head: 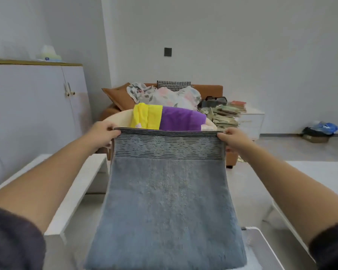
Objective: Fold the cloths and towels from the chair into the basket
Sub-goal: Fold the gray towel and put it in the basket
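I hold a blue-grey towel (168,201) with a striped band stretched out in front of me, hanging flat from its top edge. My left hand (103,134) pinches the top left corner and my right hand (233,139) pinches the top right corner. Behind the towel's top edge is a pale round basket (117,116), holding a yellow cloth (146,115) and a purple cloth (181,118). Further back, floral cloths (164,95) lie piled on an orange-brown chair (209,89). The towel hides most of the basket.
A white cabinet (33,114) stands at the left with a tissue box (49,54) on top. White furniture edges (76,191) flank the towel. A stack of books and papers (225,114) sits on a low white table (252,121), and bags (320,131) lie on the floor at the right.
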